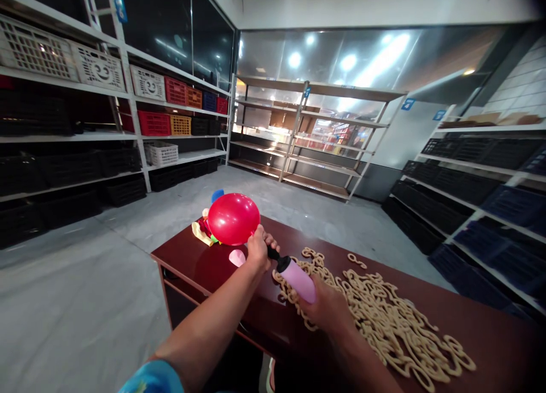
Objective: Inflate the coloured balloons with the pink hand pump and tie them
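Note:
A round, swollen red balloon (234,219) sits just beyond my left hand (261,248), whose fingers are closed around its neck and the black tip of a balloon pump. The lilac barrel of the balloon pump (298,279) slants down to the right, and my right hand (326,305) is wrapped around its lower end. How the neck fits on the tip is hidden by my left fingers. Left of my wrist lies a pale pink piece (237,257) on the dark red table (205,273). Limp coloured pieces (202,232), one pale yellow, lie behind the balloon.
Many tan loops (392,319) are heaped on the table's right part, with one small looped piece (356,260) apart from them. A blue object (217,195) shows behind the balloon. Shelves with crates (153,123) stand left and right; a metal rack (294,137) stands at the back.

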`<move>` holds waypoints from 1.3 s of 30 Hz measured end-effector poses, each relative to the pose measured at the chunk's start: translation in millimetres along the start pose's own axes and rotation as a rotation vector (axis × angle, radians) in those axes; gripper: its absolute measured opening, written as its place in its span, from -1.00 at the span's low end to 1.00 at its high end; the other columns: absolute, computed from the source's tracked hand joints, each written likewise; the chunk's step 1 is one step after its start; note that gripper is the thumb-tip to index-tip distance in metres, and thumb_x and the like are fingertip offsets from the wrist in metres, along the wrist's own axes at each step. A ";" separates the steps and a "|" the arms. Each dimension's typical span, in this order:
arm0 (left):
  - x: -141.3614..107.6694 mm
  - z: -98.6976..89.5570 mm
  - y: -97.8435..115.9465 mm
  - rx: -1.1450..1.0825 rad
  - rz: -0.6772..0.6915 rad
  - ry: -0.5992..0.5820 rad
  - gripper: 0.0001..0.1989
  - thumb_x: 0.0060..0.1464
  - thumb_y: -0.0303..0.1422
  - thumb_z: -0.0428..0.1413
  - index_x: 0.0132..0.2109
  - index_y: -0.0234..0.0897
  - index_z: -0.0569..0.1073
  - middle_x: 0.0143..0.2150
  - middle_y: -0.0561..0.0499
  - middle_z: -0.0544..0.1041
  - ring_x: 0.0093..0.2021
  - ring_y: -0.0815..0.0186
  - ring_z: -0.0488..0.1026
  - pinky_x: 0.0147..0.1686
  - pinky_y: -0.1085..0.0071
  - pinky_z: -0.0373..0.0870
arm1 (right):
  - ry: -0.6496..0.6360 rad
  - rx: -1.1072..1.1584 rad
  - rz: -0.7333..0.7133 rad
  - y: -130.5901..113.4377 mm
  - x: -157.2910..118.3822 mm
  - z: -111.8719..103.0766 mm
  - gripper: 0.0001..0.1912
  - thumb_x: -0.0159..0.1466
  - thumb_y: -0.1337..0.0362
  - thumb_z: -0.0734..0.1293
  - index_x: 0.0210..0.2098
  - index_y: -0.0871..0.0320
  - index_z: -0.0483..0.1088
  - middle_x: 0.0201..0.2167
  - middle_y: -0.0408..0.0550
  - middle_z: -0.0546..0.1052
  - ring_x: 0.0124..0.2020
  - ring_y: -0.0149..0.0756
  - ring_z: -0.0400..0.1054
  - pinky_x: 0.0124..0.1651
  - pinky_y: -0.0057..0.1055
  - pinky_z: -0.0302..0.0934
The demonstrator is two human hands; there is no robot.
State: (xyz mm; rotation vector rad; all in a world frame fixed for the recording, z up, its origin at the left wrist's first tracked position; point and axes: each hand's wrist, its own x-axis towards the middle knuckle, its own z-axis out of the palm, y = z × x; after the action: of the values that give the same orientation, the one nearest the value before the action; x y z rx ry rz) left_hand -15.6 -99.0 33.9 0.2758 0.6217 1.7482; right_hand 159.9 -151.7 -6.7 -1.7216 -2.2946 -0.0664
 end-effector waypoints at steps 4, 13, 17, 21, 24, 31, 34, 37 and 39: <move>7.1 -3.1 14.0 0.001 0.016 -0.017 -0.59 0.04 -0.18 0.01 -0.57 -0.23 -0.02 -0.71 0.18 0.01 -0.73 0.44 0.10 -0.69 0.44 0.14 | 0.003 0.043 -0.048 12.2 -4.5 -1.5 -0.68 0.08 0.08 0.27 -0.21 0.10 0.30 -0.39 -0.06 0.50 -0.41 -0.24 0.38 -0.42 -0.43 0.01; 21.4 -5.5 40.7 -0.069 0.065 0.069 -0.63 0.08 -0.25 -0.03 -0.56 -0.23 -0.03 -0.70 0.20 -0.02 -0.74 0.48 0.04 -0.69 0.47 0.11 | -0.047 0.025 -0.039 48.1 -10.4 -6.3 -0.68 0.04 0.19 0.26 -0.20 0.13 0.31 -0.36 -0.03 0.51 -0.38 -0.20 0.39 -0.39 -0.40 0.04; 6.4 1.2 11.4 -0.034 0.020 0.043 -0.63 0.06 -0.25 -0.02 -0.56 -0.23 -0.03 -0.70 0.18 0.00 -0.73 0.47 0.07 -0.70 0.47 0.10 | -0.022 -0.012 -0.021 17.5 -0.8 -6.2 -0.66 0.07 0.10 0.25 -0.20 0.14 0.30 -0.36 -0.01 0.50 -0.38 -0.18 0.38 -0.42 -0.40 -0.01; -1.1 4.3 -0.1 0.006 0.020 0.010 -0.62 0.04 -0.22 0.00 -0.56 -0.22 -0.02 -0.70 0.18 0.01 -0.73 0.46 0.08 -0.70 0.46 0.11 | -0.010 0.005 -0.032 4.7 2.0 -2.1 -0.67 0.09 0.08 0.24 -0.22 0.13 0.30 -0.40 -0.04 0.50 -0.44 -0.24 0.37 -0.44 -0.41 -0.04; 5.1 3.5 14.5 0.027 0.038 -0.038 -0.60 0.04 -0.20 0.00 -0.56 -0.22 -0.03 -0.70 0.18 0.01 -0.73 0.45 0.09 -0.68 0.45 0.14 | -0.001 0.039 -0.039 17.9 -2.9 -2.3 -0.64 0.07 0.06 0.26 -0.20 0.12 0.30 -0.39 -0.04 0.50 -0.42 -0.24 0.37 -0.43 -0.41 -0.02; 23.5 -2.4 44.9 -0.036 0.068 0.012 -0.59 0.08 -0.22 -0.02 -0.56 -0.23 -0.07 -0.70 0.19 -0.03 -0.74 0.47 0.06 -0.67 0.48 0.13 | -0.037 0.043 -0.068 58.0 -13.6 -4.2 -0.65 0.05 0.11 0.26 -0.18 0.11 0.31 -0.37 -0.05 0.50 -0.41 -0.24 0.37 -0.40 -0.40 0.03; 18.5 -0.8 26.8 -0.025 0.059 0.020 -0.59 0.08 -0.22 -0.02 -0.56 -0.23 -0.06 -0.70 0.19 -0.03 -0.73 0.47 0.06 -0.69 0.49 0.10 | 0.005 0.013 -0.046 44.9 -9.2 0.7 -0.66 0.04 0.11 0.27 -0.20 0.11 0.31 -0.38 -0.04 0.50 -0.43 -0.24 0.37 -0.42 -0.41 0.01; 9.9 1.2 2.3 -0.002 0.023 0.009 -0.60 0.07 -0.21 -0.02 -0.57 -0.23 -0.03 -0.70 0.18 0.01 -0.73 0.46 0.08 -0.68 0.48 0.11 | 0.030 -0.005 -0.024 22.5 -3.5 3.4 -0.63 0.05 0.04 0.27 -0.22 0.11 0.31 -0.42 -0.04 0.50 -0.44 -0.25 0.36 -0.45 -0.42 -0.01; 6.4 1.3 -7.5 0.011 0.002 -0.002 -0.61 0.07 -0.20 -0.02 -0.57 -0.23 -0.02 -0.70 0.17 0.02 -0.73 0.46 0.09 -0.68 0.48 0.12 | 0.027 -0.010 -0.022 12.4 -2.1 2.7 -0.63 0.07 0.01 0.26 -0.23 0.11 0.30 -0.44 -0.04 0.49 -0.45 -0.27 0.36 -0.46 -0.43 -0.03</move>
State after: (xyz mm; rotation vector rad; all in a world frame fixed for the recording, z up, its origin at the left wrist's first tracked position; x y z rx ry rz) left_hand -10.5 -91.4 30.1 0.2863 0.6302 1.7464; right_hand 171.7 -149.6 -11.4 -1.6892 -2.2979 -0.1048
